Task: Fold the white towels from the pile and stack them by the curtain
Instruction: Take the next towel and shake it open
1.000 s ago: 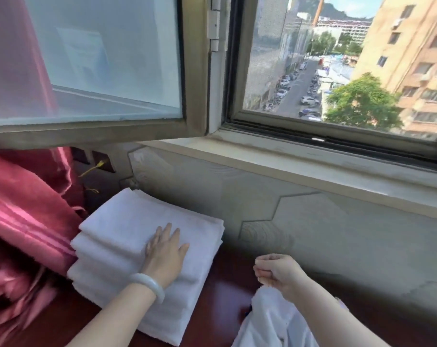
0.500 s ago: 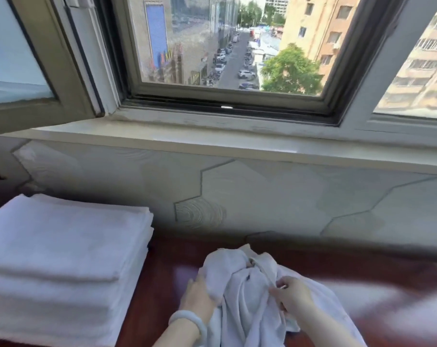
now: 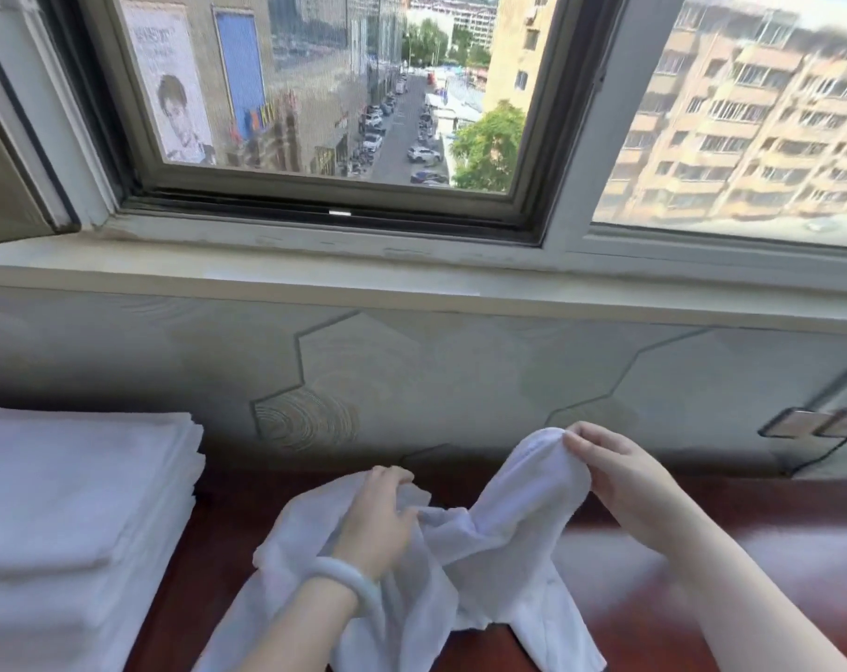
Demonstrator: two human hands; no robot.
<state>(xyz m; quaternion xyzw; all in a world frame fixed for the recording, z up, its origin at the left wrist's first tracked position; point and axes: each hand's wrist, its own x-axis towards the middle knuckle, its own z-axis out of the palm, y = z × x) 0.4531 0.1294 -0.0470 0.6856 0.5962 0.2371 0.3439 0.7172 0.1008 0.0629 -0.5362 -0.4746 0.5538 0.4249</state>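
Head view, looking down at a dark red tabletop (image 3: 227, 550) under a window (image 3: 334, 89).

A loose white towel (image 3: 484, 550) lay crumpled on the tabletop at centre, between both hands and running off the lower edge of the view. Left hand (image 3: 377, 521) sat on the towel's left half, fingers curled into a fold of the cloth and gripping it low, close to the table; a pale bangle (image 3: 348, 582) on that wrist. Right hand (image 3: 620, 477) was higher and further right, thumb and fingertips pinching a bunched end of the same towel, which was lifted into a rounded peak. The cloth sagged between the two grips, so the hands were apart with the towel spanning the gap.

The stack of folded towels (image 3: 72, 516) stood at the far left on the same tabletop, edges squared, several layers deep, well apart from the left hand and untouched.

Behind: grey wall panel (image 3: 411, 371) with hexagon lines, a pale window sill (image 3: 314, 274) above it, and a small wall plate (image 3: 809, 421) at right, blurred. Street and buildings showed through the glass.
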